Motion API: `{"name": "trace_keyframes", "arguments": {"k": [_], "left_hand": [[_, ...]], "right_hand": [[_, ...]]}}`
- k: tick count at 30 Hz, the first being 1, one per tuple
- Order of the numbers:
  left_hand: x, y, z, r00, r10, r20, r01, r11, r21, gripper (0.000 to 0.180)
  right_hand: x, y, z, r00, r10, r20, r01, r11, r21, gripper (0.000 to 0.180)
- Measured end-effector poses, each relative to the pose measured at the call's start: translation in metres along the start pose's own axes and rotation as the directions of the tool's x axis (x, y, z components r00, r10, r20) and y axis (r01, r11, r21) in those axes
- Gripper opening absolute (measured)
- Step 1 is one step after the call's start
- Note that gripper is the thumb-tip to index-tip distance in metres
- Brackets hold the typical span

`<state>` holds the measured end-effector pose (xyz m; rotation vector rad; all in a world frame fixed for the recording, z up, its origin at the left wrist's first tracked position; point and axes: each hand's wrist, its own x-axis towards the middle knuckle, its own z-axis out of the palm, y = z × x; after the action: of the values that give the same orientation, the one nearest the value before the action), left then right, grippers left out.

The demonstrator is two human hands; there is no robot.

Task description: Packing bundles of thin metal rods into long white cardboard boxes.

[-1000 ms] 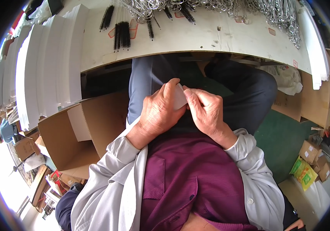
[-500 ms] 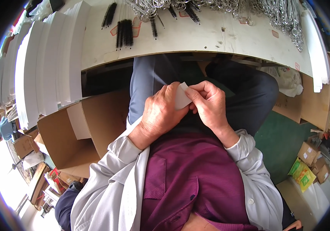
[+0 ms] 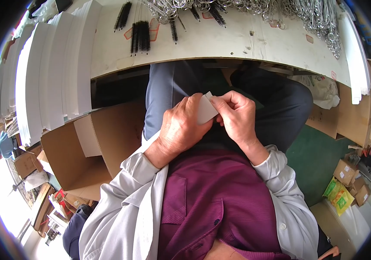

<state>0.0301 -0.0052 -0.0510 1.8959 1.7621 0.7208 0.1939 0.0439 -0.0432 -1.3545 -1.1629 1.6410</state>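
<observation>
Above my lap, my left hand is wrapped round a small white cardboard box, its fingers mostly hidden behind it. At the box's upper right end, my right hand pinches a corner, thumb in front and fingers curled. A narrow flap sticks up at that end. Whether anything lies inside the box cannot be seen.
Ahead is a white table with black-bristled brushes and a heap of looped metal wire pieces. Tall white cardboard stacks stand left, above an open brown carton. Another white stack stands right.
My right thumb and fingers have shifted slightly right along the end of the white box, showing more of its flap. My left hand keeps its hold.
</observation>
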Motion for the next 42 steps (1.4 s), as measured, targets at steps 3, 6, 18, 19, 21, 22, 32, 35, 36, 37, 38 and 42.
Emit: {"name": "trace_keyframes", "arguments": {"k": [3,6,18,19,21,22,32,35,36,37,38,42], "left_hand": [[-0.001,0.001,-0.002,0.999,0.018,-0.048,-0.019,0.999,-0.030,0.057],[0.003,-0.002,-0.004,0.995,0.048,-0.091,-0.051,0.998,-0.023,0.055],[0.005,-0.002,-0.008,0.998,-0.017,-0.068,0.010,0.994,-0.104,0.053],[0.006,-0.001,-0.008,0.998,-0.016,-0.067,0.009,0.994,-0.105,0.053],[0.007,-0.001,-0.009,0.998,-0.026,-0.054,0.020,0.993,-0.117,0.052],[0.008,-0.002,-0.008,0.998,-0.026,-0.055,0.020,0.993,-0.117,0.052],[0.006,-0.006,0.001,0.990,-0.018,-0.138,0.012,0.999,-0.044,0.056],[0.004,0.004,-0.026,0.997,-0.080,0.019,0.082,0.984,-0.160,0.066],[0.000,0.002,-0.035,0.990,-0.120,0.076,0.133,0.972,-0.195,0.066],[-0.005,0.002,-0.045,0.983,-0.144,0.114,0.165,0.965,-0.206,0.060],[-0.009,0.000,-0.055,0.974,-0.165,0.156,0.197,0.955,-0.220,0.054],[-0.023,-0.014,-0.093,0.849,-0.318,0.423,0.475,0.811,-0.343,0.040]], "right_hand": [[-0.002,0.008,0.000,0.977,-0.213,0.016,0.213,0.967,-0.142,0.018],[-0.005,0.007,0.001,0.969,-0.244,0.036,0.246,0.961,-0.129,0.018],[-0.011,0.017,0.005,0.935,-0.298,0.193,0.328,0.934,-0.146,0.048],[-0.012,0.014,0.005,0.935,-0.281,0.214,0.320,0.932,-0.172,0.048],[-0.010,0.017,0.004,0.918,-0.334,0.213,0.376,0.905,-0.199,0.048],[-0.009,0.018,0.004,0.897,-0.385,0.216,0.429,0.875,-0.224,0.047],[-0.004,0.019,0.015,0.954,-0.288,0.088,0.295,0.952,-0.083,0.037],[-0.001,0.011,0.008,0.963,-0.262,0.067,0.265,0.964,-0.035,0.038],[0.001,0.007,0.004,0.972,-0.227,0.059,0.227,0.974,0.013,0.038],[0.005,0.001,-0.002,0.970,-0.232,0.074,0.230,0.973,0.028,0.038],[0.010,0.002,-0.007,0.962,-0.267,0.062,0.263,0.963,0.060,0.037],[0.025,-0.013,-0.008,0.945,-0.310,0.100,0.298,0.947,0.122,0.037]]}}
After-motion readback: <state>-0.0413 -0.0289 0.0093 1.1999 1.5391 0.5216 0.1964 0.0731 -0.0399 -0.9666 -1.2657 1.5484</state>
